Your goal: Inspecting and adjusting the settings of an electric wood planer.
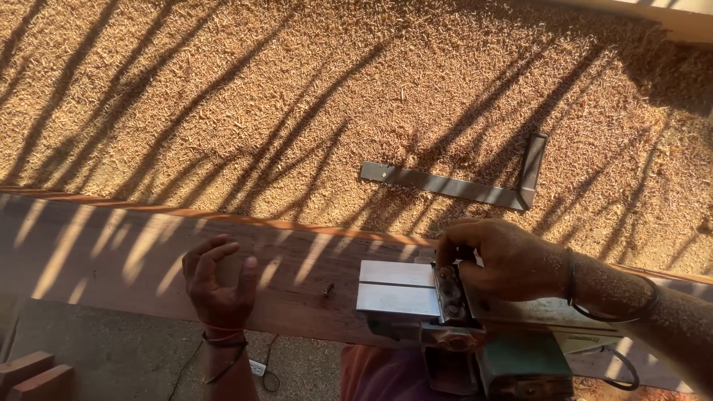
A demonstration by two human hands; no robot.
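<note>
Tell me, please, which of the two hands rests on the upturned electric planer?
The right hand: its fingers touch the cutter drum of the planer. The left hand lies palm-up on the wooden plank, apart from it.

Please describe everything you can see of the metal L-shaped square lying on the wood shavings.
The grey metal L-shaped square lies flat on the bed of tan wood shavings, beyond the long reddish wooden plank. It has a long, thin blade running left to right and a shorter, wider arm that rises from its right end at a right angle. The surface looks dull and dusty, crossed by thin shadows. Nothing touches it except the shavings; both hands are apart from it.
</note>
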